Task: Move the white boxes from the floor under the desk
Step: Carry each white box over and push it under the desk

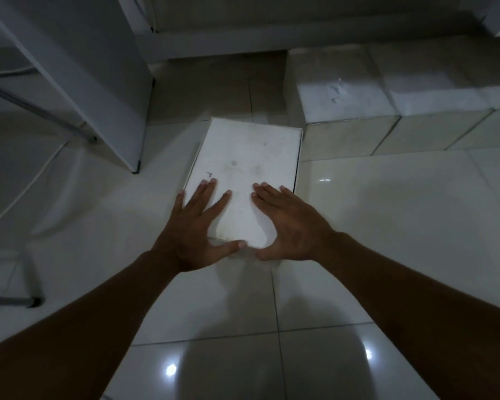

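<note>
From the head camera I saw a white box (243, 180) lying flat on the glossy tiled floor (387, 226), and I took it as my landmark. Its lid was scuffed with a few grey smudges. My left hand (198, 226) lay on the box's near left part, fingers spread wide and flat on the lid, thumb stretched along the near edge. My right hand (290, 223) lay on the near right part, fingers likewise spread and flat, its thumb pointing toward the left thumb at the near edge. Neither hand was closed around anything; both were open, palms down on the lid.

Beyond the box and to its right, a row of larger white boxes (387, 88) stood side by side on the floor, the nearest almost touching the landmark box's far right corner. To the box's left and farther away stood a white desk panel (98, 82), and a pale cable (26, 192) trailed over the floor left of that. The far background was too dim for me to tell more.
</note>
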